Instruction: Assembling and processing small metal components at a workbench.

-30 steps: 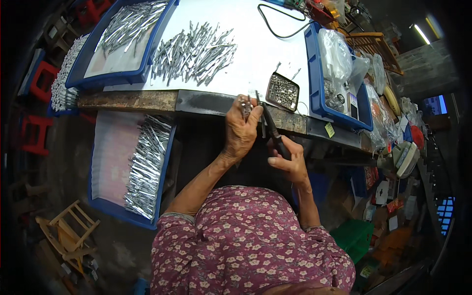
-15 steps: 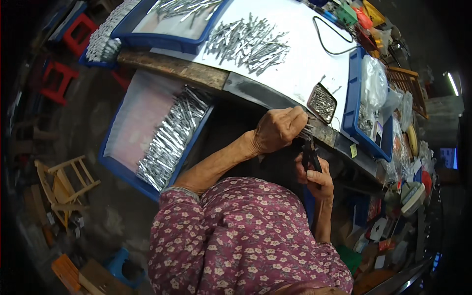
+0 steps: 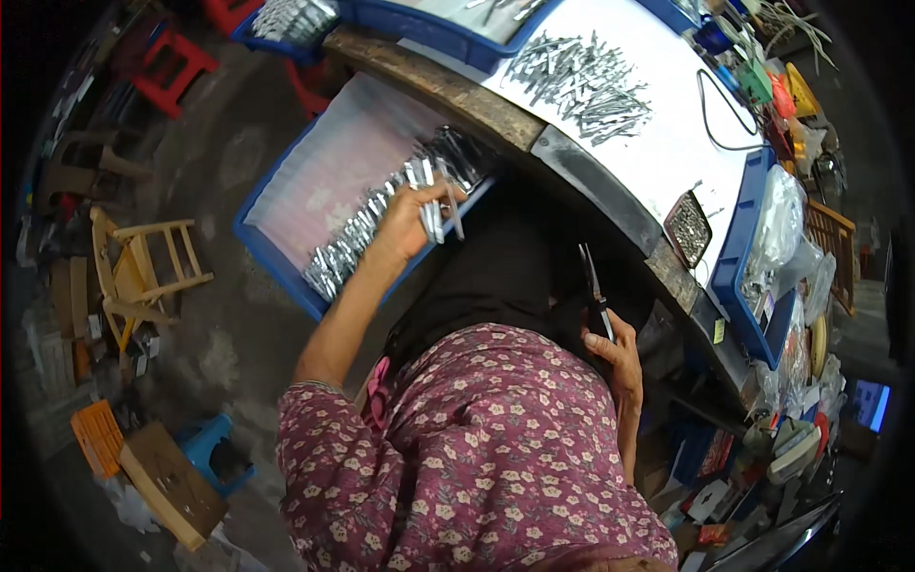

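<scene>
My left hand (image 3: pixel 412 217) is over the right side of a blue bin (image 3: pixel 274 270), its fingers closed around several slim silver metal pieces. Beneath and beside it, a row of similar metal pieces (image 3: pixel 345 250) lies on the bin's pale lining. Near my lap, my right hand (image 3: pixel 618 348) grips long-nosed pliers (image 3: pixel 596 291) by their dark handles. The plier jaws point up and away from me, slightly parted, with nothing seen between them. On the white worktop, a loose pile of metal pieces (image 3: pixel 581 86) is spread out.
A small dark tray (image 3: pixel 688 229) of tiny metal parts sits by the table's worn edge (image 3: pixel 429 81). At right, a blue tray (image 3: pixel 732 257) holds plastic bags. Another blue tray (image 3: pixel 457 43) stands at the far edge. A wooden chair (image 3: pixel 143 276) is on the floor at left.
My left hand has moved from the table edge, beside the pliers, left to the bin and now holds metal pieces. The pliers have come away from the table edge. The view has shifted.
</scene>
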Motion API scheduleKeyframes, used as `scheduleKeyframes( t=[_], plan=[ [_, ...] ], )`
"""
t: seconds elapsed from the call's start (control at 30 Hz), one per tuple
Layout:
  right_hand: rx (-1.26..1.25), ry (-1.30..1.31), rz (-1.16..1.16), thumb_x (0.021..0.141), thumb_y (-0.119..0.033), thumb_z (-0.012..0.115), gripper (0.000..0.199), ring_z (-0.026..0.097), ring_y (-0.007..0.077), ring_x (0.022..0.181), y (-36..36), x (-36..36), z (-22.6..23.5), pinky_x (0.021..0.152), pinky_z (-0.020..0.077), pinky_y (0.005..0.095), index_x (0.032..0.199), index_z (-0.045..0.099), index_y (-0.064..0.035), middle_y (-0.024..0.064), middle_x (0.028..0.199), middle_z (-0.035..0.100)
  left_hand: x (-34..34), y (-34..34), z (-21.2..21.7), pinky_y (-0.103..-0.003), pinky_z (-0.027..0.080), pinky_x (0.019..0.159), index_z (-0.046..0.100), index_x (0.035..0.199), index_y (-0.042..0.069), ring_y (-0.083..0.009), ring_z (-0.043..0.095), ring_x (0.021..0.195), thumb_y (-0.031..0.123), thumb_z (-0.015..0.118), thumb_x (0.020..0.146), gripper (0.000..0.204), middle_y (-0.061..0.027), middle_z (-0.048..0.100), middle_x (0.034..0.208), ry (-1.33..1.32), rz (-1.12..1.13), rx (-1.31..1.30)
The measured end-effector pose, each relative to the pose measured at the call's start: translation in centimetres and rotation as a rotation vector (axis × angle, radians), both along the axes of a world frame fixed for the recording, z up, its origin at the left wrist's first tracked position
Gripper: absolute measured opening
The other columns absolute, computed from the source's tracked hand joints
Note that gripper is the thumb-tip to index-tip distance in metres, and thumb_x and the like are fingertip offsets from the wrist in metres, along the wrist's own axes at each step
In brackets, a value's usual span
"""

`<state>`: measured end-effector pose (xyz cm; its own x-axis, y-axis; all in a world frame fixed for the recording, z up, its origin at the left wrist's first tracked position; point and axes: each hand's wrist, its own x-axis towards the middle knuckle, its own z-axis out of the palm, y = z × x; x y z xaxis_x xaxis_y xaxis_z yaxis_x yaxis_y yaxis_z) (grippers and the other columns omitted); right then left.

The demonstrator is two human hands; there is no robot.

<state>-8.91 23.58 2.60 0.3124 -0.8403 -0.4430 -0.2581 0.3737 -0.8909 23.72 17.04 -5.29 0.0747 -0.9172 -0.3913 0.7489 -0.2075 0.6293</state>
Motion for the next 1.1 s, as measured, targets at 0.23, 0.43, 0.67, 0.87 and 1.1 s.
scheduleKeyframes(
  t=[0.23, 0.43, 0.67, 0.87, 1.1],
  plan=[
    [0.078, 0.129, -0.095, 0.070, -0.019, 0.066, 0.037, 0.048, 0.0122, 0.072, 0.1, 1.9, -0.2, 0.068, 0.0393, 0.0259, 0.100, 0.056, 0.0018, 0.0009, 0.076, 0.051, 7.6, 4.6, -3.3, -0.033, 0.049, 0.059, 0.050, 0.099, -0.001, -0.0197, 0.056, 0.067, 0.010, 0.055, 0.084, 0.019, -0.0091, 0.056, 0.076, 0.061, 0.140, 0.075],
    [0.110, 0.276, 0.055, 0.067, -0.021, 0.066, 0.040, 0.049, 0.0127, 0.068, -0.3, 0.8, -2.4, 0.065, 0.0391, 0.0264, 0.098, 0.057, 0.0020, 0.0027, 0.073, 0.054, 7.9, 9.2, -3.7, -0.032, 0.045, 0.064, 0.049, 0.098, -0.001, -0.0183, 0.051, 0.065, 0.008, 0.053, 0.084, 0.017, -0.0066, 0.051, 0.074, -0.129, 0.186, 0.064],
    [-0.242, 0.594, 0.241, 0.071, -0.026, 0.061, 0.046, 0.055, 0.0373, 0.090, 3.0, -0.7, -4.5, 0.080, 0.0404, 0.0360, 0.106, 0.052, 0.0030, 0.0241, 0.094, 0.058, 6.5, 11.0, -2.6, -0.031, 0.045, 0.070, 0.049, 0.093, 0.002, -0.0192, 0.054, 0.071, 0.006, 0.052, 0.084, 0.010, -0.0074, 0.053, 0.077, -0.346, 0.235, 0.035],
    [-0.092, 0.651, 0.303, 0.072, -0.033, 0.062, 0.058, 0.050, 0.0381, 0.102, 2.5, -2.0, -5.6, 0.085, 0.0392, 0.0367, 0.115, 0.047, 0.0038, 0.0255, 0.109, 0.052, 5.6, 12.0, -4.5, -0.027, 0.044, 0.071, 0.049, 0.093, 0.002, -0.0149, 0.055, 0.071, 0.011, 0.057, 0.081, 0.017, -0.0081, 0.055, 0.081, -0.762, 0.236, 0.121],
    [0.022, 0.565, 0.358, 0.079, -0.032, 0.056, 0.051, 0.037, 0.0299, 0.120, 4.5, -3.3, -3.8, 0.100, 0.0283, 0.0323, 0.121, 0.048, -0.0052, 0.0180, 0.124, 0.042, 4.1, 11.4, -3.2, -0.032, 0.038, 0.084, 0.039, 0.117, -0.001, -0.0235, 0.051, 0.091, 0.000, 0.058, 0.073, 0.048, -0.0136, 0.052, 0.096, -1.375, 0.300, 0.175]
  ],
)
